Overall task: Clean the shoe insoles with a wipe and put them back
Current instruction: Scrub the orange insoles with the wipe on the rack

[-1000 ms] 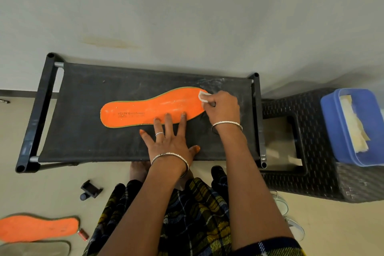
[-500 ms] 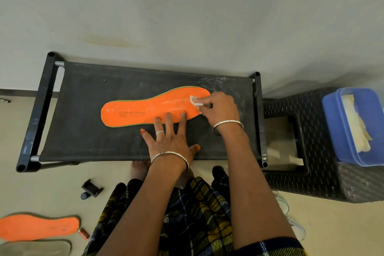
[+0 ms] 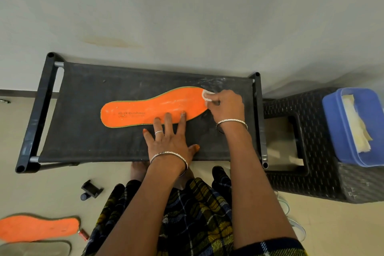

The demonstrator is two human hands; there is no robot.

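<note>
Right hand [image 3: 227, 108] pinches wipe [image 3: 207, 96], seemingly touching insole [image 3: 153, 108] toe.

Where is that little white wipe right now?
In the head view, the white wipe is pinched in the right hand at the wide right end of the orange insole, on the black shelf near its right rail.

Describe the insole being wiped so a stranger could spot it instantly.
Find the black rack against the wall. An orange insole lies flat on it, left hand pressing its edge, right hand holding a wipe at its toe. The other orange insole lies on the floor.
</note>
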